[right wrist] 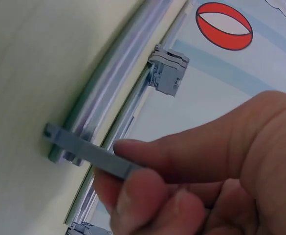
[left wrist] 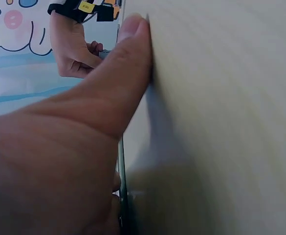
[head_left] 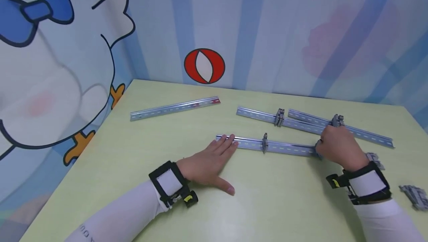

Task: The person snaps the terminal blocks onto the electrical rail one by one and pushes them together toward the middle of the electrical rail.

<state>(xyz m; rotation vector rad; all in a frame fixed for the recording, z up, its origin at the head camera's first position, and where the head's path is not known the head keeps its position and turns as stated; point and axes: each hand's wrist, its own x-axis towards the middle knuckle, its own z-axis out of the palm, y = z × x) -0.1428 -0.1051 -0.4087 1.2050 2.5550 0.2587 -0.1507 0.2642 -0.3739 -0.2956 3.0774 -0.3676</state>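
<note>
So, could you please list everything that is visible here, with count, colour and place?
Table: one, pale yellow-green, under everything.
Metal rails: four, silver. One bare at far left; one near rail under both hands; two far rails at the right, side by side.
Grey clips on rails: one on the near rail, one on each far rail.
Loose grey clips: at the table's right edge and behind the right wrist.
Wall: blue striped, with a white cartoon figure and a red oval.
Left hand: flat, fingers on the near rail's left end.
Right hand: pinches a grey clip at the near rail's right end.
</note>
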